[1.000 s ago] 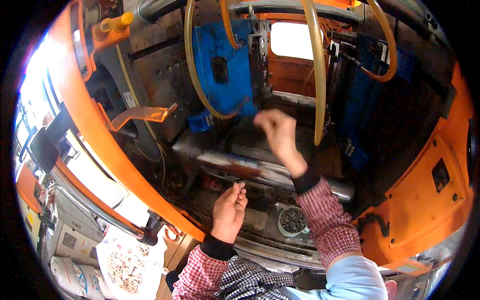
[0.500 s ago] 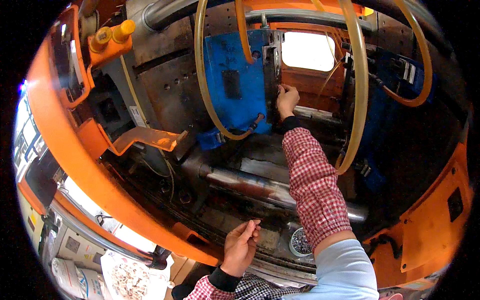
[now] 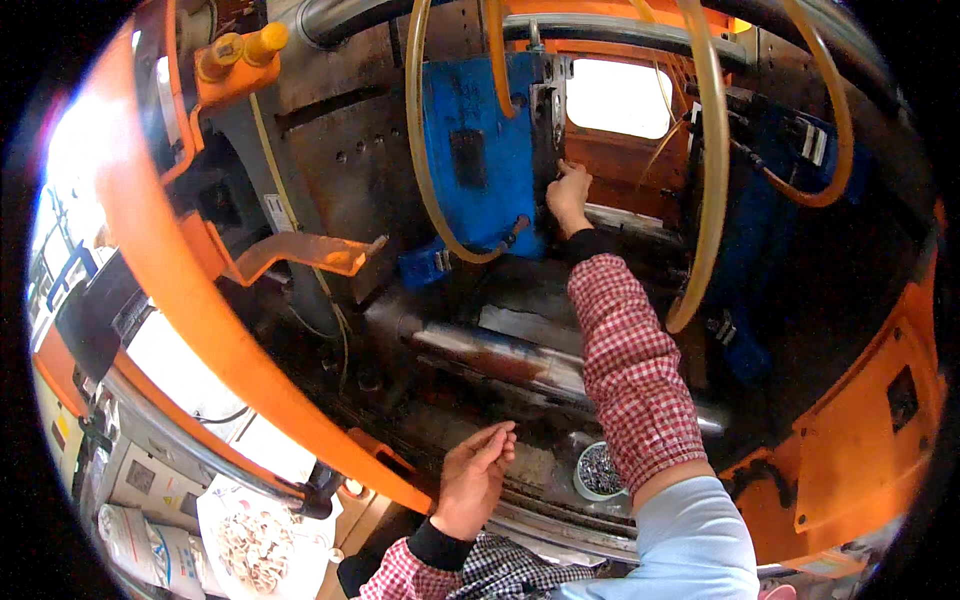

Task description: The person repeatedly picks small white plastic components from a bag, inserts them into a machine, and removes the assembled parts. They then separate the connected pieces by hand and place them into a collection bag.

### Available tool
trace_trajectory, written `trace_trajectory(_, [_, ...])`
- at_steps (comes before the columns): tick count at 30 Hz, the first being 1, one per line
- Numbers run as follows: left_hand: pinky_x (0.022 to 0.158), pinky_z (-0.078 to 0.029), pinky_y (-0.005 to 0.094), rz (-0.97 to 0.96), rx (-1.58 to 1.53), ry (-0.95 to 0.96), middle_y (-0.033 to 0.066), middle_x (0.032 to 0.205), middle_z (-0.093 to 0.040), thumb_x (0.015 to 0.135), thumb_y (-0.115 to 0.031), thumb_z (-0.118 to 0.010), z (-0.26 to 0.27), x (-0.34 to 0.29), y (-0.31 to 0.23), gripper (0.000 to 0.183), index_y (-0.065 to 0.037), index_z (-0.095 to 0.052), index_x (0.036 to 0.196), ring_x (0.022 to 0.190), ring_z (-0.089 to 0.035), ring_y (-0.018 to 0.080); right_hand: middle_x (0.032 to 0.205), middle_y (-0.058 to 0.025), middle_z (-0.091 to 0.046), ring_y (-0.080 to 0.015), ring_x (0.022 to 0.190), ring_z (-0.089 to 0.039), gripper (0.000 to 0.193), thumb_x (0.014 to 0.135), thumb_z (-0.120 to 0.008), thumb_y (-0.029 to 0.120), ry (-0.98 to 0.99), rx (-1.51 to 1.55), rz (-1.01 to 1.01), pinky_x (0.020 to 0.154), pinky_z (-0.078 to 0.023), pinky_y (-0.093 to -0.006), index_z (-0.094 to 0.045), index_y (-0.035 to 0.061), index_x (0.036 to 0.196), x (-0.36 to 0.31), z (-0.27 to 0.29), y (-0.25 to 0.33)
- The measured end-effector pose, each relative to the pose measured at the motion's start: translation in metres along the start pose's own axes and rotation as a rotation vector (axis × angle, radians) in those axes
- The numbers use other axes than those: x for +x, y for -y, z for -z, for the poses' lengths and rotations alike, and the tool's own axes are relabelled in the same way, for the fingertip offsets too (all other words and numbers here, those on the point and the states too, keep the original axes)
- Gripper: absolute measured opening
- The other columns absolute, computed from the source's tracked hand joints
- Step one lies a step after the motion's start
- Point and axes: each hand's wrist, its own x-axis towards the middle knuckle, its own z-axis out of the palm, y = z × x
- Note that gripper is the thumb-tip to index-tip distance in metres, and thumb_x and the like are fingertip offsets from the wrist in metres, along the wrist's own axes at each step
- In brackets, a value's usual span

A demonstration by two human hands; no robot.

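Observation:
My right hand [image 3: 569, 197] reaches deep into the machine, with its fingertips at the dark metal inner face [image 3: 546, 130] of a blue mold block [image 3: 480, 150]. Its fingers are drawn together; whatever they hold, if anything, is too small to make out. Lower down, my left hand [image 3: 472, 484] is raised with thumb and fingers pressed together at the tips. Any small piece in that pinch cannot be made out. A round white tub [image 3: 579, 486] of small shiny metal parts sits beside my right forearm, on the machine's near ledge.
Yellowish hoses [image 3: 712, 170] loop down around my right arm. A thick steel bar [image 3: 510, 362] crosses below it. An orange frame [image 3: 230, 350] curves along the left, with an orange bracket [image 3: 300, 252] jutting inward. Whitish pieces [image 3: 255, 545] fill a white container at lower left.
The view has turned slightly. My right hand stays at the mold face, its wrist and fingers shifted a little. My left hand has tilted, its fingers now straighter and pointing up to the right.

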Motion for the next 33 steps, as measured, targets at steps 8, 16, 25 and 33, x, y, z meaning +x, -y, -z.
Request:
trace_trajectory(8, [0.071, -0.045, 0.0201, -0.115, -0.199, -0.012, 0.0050, 0.087, -0.059, 0.087, -0.012, -0.059, 0.014, 0.004, -0.004, 0.014, 0.000, -0.059, 0.095, 0.079, -0.055, 0.0115, 0.079, -0.0118, -0.067, -0.0231, 0.075, -0.065, 0.008, 0.076, -0.064, 0.011, 0.787, 0.552, 0.374, 0.070, -0.050, -0.0341, -0.069, 0.0052, 0.074, -0.137, 0.149, 0.110])
trace_trajectory(16, [0.063, -0.041, 0.0191, -0.020, -0.341, 0.078, 0.0012, 0.078, -0.054, 0.090, -0.017, -0.056, -0.005, 0.011, 0.002, 0.015, -0.002, -0.058, 0.092, 0.070, -0.048, 0.0082, 0.077, -0.0133, -0.064, -0.0260, 0.070, -0.062, 0.017, 0.072, -0.069, 0.011, 0.889, 0.552, 0.483, 0.062, -0.049, -0.0335, -0.068, 0.0014, 0.086, -0.221, 0.217, 0.116])
trace_trajectory(25, [0.064, -0.044, 0.0197, -0.074, -0.345, 0.002, 0.0055, 0.086, -0.058, 0.086, -0.016, -0.061, 0.003, 0.015, -0.005, 0.019, 0.002, -0.058, 0.093, 0.071, -0.050, 0.0096, 0.085, -0.0138, -0.063, -0.0263, 0.078, -0.062, 0.008, 0.077, -0.060, 0.003, 0.232, 0.551, 0.382, 0.069, -0.050, -0.0337, -0.063, 0.0005, 0.084, -0.185, 0.182, 0.114])
trace_trajectory(33, [0.066, -0.042, 0.0212, -0.005, -0.081, -0.013, 0.0051, 0.085, -0.056, 0.090, -0.018, -0.056, -0.008, -0.006, 0.005, 0.023, 0.004, -0.058, 0.098, 0.072, -0.049, 0.0099, 0.087, -0.0136, -0.067, -0.0240, 0.082, -0.065, 0.016, 0.078, -0.063, 0.007, -0.258, 0.283, -0.083, 0.077, -0.048, -0.0328, -0.068, 0.0000, 0.092, 0.009, 0.056, 0.035])
